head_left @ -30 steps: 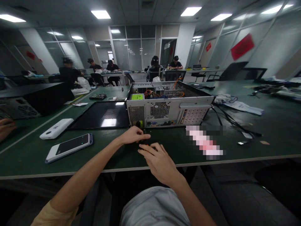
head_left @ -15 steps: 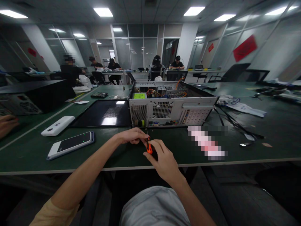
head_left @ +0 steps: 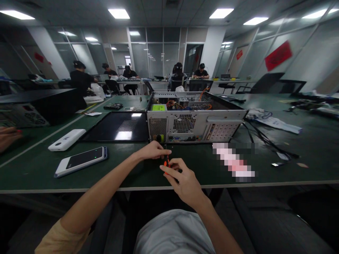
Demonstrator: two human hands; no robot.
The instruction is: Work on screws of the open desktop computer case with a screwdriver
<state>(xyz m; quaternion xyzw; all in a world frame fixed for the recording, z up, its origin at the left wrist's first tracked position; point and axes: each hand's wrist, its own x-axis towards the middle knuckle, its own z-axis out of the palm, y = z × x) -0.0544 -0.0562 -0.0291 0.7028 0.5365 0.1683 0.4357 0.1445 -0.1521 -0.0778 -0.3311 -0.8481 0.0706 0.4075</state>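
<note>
You have the screwdriver by its orange-and-black handle, the fingers of your right hand closed loosely around it. Your left hand is at the front end of that handle, fingers bent; whether it grips the shaft or only steadies it, you cannot tell from here. The screwdriver is over the table, just in front of the computer case, its thin shaft towards the case's back. As far as shows, the opening-up looks done: the case lies with its upper side uncovered, and a dark panel, probably its cover, is flat on the table to the left. The inside looks only partly dealt with, if at all: the box with the green label and the coloured wires remain in the case, and the back's vents and slot plates are in place. Whether any screws are out is too small to tell.
</note>
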